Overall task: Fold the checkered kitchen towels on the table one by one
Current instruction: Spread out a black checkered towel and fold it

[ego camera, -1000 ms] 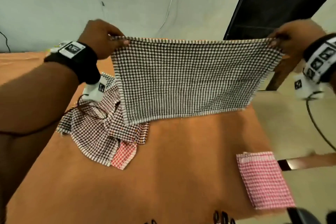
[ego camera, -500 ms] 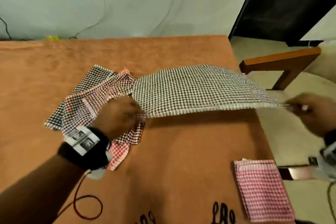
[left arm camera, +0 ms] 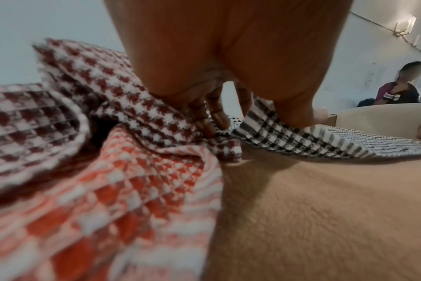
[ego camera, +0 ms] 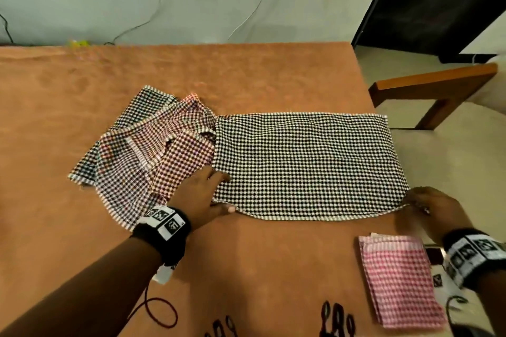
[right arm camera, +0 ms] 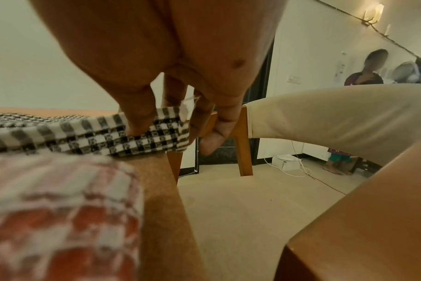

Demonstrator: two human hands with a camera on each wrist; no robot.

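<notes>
A black-and-white checkered towel [ego camera: 306, 164] lies spread flat on the orange-brown table [ego camera: 246, 268], its right end reaching the table's right edge. My left hand [ego camera: 224, 191] pinches its near left corner, thumb below the edge and fingers on top. My right hand [ego camera: 413, 200] pinches the near right corner. In the right wrist view my right hand [right arm camera: 171, 133] has its thumb on top of the towel [right arm camera: 84, 136] and fingers beneath. The left wrist view shows my left hand [left arm camera: 255, 119] on the towel's corner [left arm camera: 289, 140]. A heap of unfolded red and dark checkered towels [ego camera: 150, 145] lies to the left.
A folded pink checkered towel [ego camera: 399, 282] lies at the near right corner of the table. A wooden chair [ego camera: 438, 85] with a cream seat stands just past the right edge. A red cable [ego camera: 161, 309] loops near my left forearm. A person [left arm camera: 397, 85] stands far off.
The black-and-white towel, held up in the air by its top corners a second ago, has been swung down and laid flat on the table. Both hands came down and toward me with it.
</notes>
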